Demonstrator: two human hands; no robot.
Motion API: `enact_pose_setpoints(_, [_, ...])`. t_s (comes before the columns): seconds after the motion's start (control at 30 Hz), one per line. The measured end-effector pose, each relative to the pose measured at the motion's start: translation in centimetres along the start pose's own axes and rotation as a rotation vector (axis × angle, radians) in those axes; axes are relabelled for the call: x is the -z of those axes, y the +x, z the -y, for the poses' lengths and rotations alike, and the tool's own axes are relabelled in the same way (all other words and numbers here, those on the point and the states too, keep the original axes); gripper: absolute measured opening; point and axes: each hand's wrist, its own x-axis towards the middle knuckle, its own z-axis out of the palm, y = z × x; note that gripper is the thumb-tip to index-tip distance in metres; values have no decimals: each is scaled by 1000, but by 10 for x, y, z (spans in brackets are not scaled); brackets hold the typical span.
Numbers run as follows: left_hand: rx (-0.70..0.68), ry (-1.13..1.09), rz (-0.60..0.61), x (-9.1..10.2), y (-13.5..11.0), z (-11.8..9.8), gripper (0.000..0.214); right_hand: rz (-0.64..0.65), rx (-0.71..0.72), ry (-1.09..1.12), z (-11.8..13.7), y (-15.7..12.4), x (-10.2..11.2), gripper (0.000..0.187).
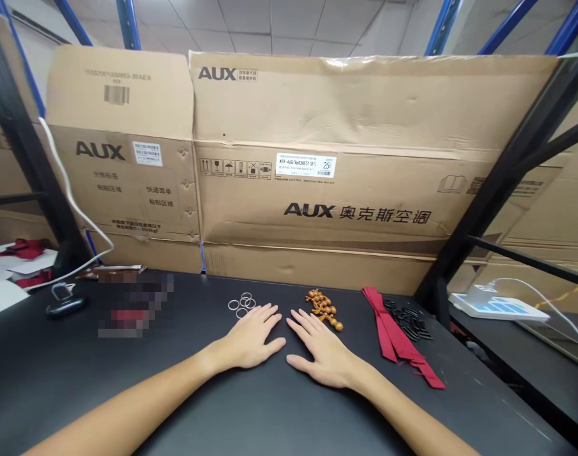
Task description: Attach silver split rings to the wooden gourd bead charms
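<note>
Both my hands lie palm down on the black table (251, 411), fingers stretched out, with a small gap between them. My left hand (251, 335) is open and holds nothing; just beyond its fingertips lie several silver metal rings (234, 305). My right hand (323, 351), also open, rests just in front of several brown gourd-shaped pendants (325, 308). To the right of that hand are dark red ribbon strips (397, 335), and beside them a pile of black clip-like pieces (410, 322), whose exact kind I cannot make out.
Large AUX cardboard panels (365, 171) stand along the back edge. A black frame post (483, 180) rises at the right, near a white power strip (500, 307). At the left are a small black device (65, 307), a white cable (75, 202) and a pixelated patch.
</note>
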Motion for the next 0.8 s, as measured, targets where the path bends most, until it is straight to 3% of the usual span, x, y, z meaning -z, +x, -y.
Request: enact_pose_setpoints(0.8, [-4, 50, 42, 1, 0, -1, 60, 33, 32, 28, 6, -1, 2, 79])
